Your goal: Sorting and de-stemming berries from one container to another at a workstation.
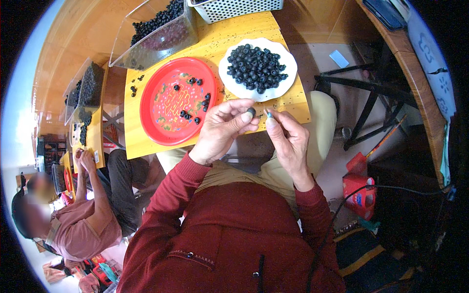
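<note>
Between the thumb and fingertips of my left hand (pixel 222 128) is a dark round bead-like piece (pixel 251 111). My right hand (pixel 289 141), just to the right of it, pinches a small thin thing (pixel 268 113) whose kind I cannot make out; a bluish spot shows at the fingertips. Both hands are over the table's near edge. Beyond them stands a white wavy-rimmed plate (pixel 288 86) heaped with similar dark round pieces (pixel 256 67). Left of it, a red round tray (pixel 153 128) with printed decoration holds several loose dark pieces (pixel 185 115).
The yellow tabletop (pixel 215 44) has dark crumbs scattered on it. A clear bin (pixel 161 49) of dark pieces and a white perforated basket (pixel 237 10) stand at the far side. A co-worker (pixel 83 215) sits at the left. A black cable (pixel 337 215) hangs at the right.
</note>
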A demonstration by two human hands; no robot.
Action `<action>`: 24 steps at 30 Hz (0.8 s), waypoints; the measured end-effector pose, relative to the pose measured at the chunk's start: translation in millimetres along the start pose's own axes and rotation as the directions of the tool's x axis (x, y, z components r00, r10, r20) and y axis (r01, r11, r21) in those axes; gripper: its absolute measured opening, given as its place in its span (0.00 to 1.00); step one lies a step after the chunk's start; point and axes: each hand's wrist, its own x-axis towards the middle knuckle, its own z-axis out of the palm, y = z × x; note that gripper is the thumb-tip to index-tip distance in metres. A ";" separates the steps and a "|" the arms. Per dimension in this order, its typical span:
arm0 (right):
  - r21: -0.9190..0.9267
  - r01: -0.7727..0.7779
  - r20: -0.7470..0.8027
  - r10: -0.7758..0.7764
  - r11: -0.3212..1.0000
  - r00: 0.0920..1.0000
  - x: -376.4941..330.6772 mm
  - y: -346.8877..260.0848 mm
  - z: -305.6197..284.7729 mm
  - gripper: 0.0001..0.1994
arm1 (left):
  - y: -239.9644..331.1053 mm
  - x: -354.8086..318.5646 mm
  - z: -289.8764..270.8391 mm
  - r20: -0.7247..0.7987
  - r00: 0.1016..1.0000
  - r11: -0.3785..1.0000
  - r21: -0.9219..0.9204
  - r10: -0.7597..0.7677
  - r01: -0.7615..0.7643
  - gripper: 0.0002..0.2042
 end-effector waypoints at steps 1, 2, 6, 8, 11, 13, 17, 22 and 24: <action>-0.007 0.015 0.009 -0.015 1.000 1.000 0.1 -0.5 0.4 0.15 | -0.2 0.7 -1.2 0.017 1.000 1.000 -0.003 0.017 -0.017 0.11; -0.013 0.031 0.017 -0.030 0.999 0.999 0.0 -1.0 0.7 0.15 | -0.5 1.0 -2.1 0.035 0.999 0.999 -0.006 0.035 -0.034 0.10; -0.047 0.003 0.065 0.000 0.999 0.998 -1.9 -1.9 0.0 0.16 | -1.4 -1.0 -4.4 0.009 0.998 0.997 0.038 0.070 -0.070 0.08; -0.061 -0.011 0.099 0.017 0.998 0.995 -2.2 -4.5 -0.7 0.16 | -2.8 -1.6 -6.8 0.014 0.995 0.995 0.043 0.094 -0.095 0.09; -0.032 0.011 0.080 -0.008 0.999 0.997 -2.7 -2.8 0.0 0.14 | -4.2 -1.7 -7.2 0.028 0.995 0.994 0.046 0.093 -0.094 0.09; 0.013 0.006 0.081 -0.007 1.000 0.997 -0.3 -7.2 0.7 0.13 | -4.6 -3.2 -4.8 0.027 0.995 0.994 0.055 0.094 -0.095 0.09; 0.111 -0.025 0.095 0.014 0.994 0.995 2.3 -3.4 4.4 0.11 | -4.0 -4.2 2.2 0.073 0.989 0.972 0.187 0.127 -0.139 0.09; 0.289 -0.166 0.103 0.141 0.943 0.985 0.8 -2.9 4.0 0.09 | -6.7 -3.2 -1.5 0.076 0.989 0.960 0.239 0.129 -0.144 0.09; 0.355 -0.213 0.121 0.181 0.910 0.976 -0.2 -2.5 2.6 0.08 | -7.5 -3.1 -1.8 0.077 0.991 0.958 0.256 0.112 -0.128 0.10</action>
